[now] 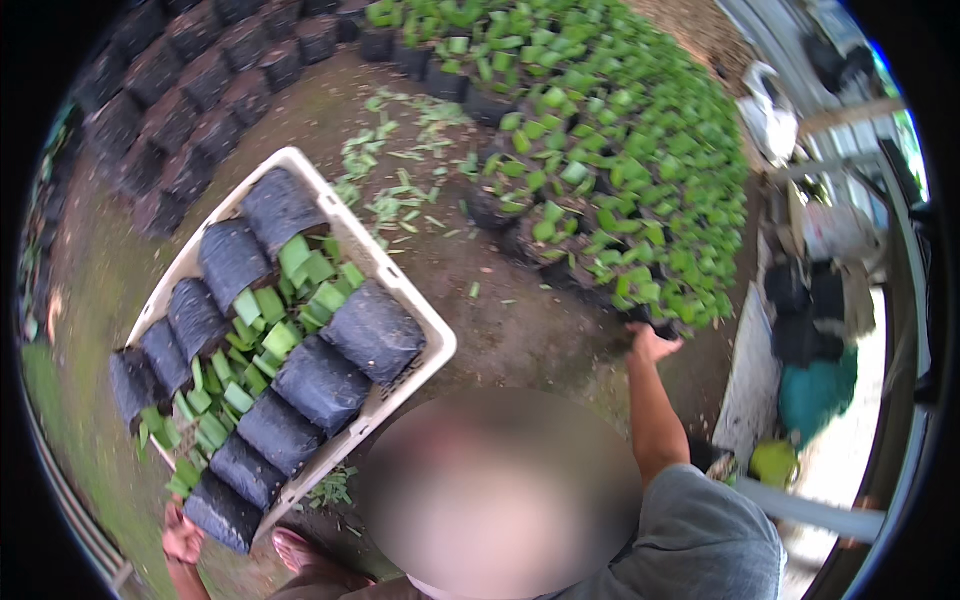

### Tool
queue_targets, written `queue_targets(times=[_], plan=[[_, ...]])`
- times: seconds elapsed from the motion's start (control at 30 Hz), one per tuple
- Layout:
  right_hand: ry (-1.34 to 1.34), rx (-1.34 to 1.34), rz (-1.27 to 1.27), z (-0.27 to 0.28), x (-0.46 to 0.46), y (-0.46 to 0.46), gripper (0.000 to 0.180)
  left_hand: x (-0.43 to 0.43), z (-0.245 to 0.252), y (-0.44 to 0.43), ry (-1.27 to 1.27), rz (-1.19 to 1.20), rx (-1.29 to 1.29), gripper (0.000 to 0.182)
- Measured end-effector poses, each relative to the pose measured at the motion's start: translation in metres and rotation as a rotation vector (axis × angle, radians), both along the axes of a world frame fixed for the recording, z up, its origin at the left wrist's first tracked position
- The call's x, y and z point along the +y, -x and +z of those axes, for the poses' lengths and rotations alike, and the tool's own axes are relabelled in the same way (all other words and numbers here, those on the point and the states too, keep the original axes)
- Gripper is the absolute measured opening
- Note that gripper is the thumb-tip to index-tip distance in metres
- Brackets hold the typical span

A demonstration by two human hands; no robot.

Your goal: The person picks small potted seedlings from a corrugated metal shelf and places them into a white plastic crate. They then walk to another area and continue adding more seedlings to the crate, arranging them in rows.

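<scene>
My right hand (652,343) reaches out with thumb and fingers spread around the base of a black grow bag (658,321) at the near end of a dense plant block. Leafy tops partly cover that bag. At lower left, my left hand (182,534) is beside the end of a cream plastic crate (442,341), close against a soil-filled black bag (225,511). Whether its fingers grip the bag or the crate is hidden. Two rows of black bags lie on their sides in the crate, their trimmed green leaves (277,341) meeting along the middle.
Potted green seedlings (615,150) stand packed at upper right. Soil-filled black bags (180,112) stand at upper left. Leaf clippings (397,195) litter the soil floor (510,322). White sacks (769,112), a teal net-like bundle (817,394) and a metal frame line the right side.
</scene>
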State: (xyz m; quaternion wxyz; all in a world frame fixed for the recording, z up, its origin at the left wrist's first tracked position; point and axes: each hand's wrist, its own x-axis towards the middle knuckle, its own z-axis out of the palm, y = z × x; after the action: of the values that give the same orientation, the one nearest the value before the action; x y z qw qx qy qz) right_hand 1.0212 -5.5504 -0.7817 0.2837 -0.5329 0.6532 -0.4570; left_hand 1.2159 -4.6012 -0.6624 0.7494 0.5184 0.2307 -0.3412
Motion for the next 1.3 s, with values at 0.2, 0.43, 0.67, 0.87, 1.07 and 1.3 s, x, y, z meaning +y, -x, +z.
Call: queue_targets(times=[0.2, 0.43, 0.67, 0.87, 1.07, 1.3], plan=[[-0.007, -0.087, 0.35, 0.005, -0.036, 0.074, 0.091, -0.016, 0.011, 0.009, -0.181, 0.137, 0.132, 0.07], [-0.023, 0.131, 0.475, 0.022, -0.082, 0.092, 0.096, -0.087, 0.049, -0.025, 0.076, -0.159, 0.071, 0.068], [0.0, 0.31, 0.166, 0.063, 0.049, 0.097, 0.087, -0.091, 0.039, -0.023, 0.064, -0.247, -0.084, 0.075], [0.052, -0.097, 0.737, 0.136, 0.194, -0.01, 0.086, -0.066, 0.02, -0.031, -0.075, -0.427, -0.228, 0.072], [0.549, 0.066, 1.69, 0.22, 0.322, -0.217, 0.102, -0.045, 0.046, -0.119, -0.822, -0.612, -0.32, 0.05], [1.379, 0.042, 2.355, 0.228, 0.486, -0.389, 0.076, -0.094, 0.077, -0.203, -0.966, -0.517, -0.751, 0.039]])
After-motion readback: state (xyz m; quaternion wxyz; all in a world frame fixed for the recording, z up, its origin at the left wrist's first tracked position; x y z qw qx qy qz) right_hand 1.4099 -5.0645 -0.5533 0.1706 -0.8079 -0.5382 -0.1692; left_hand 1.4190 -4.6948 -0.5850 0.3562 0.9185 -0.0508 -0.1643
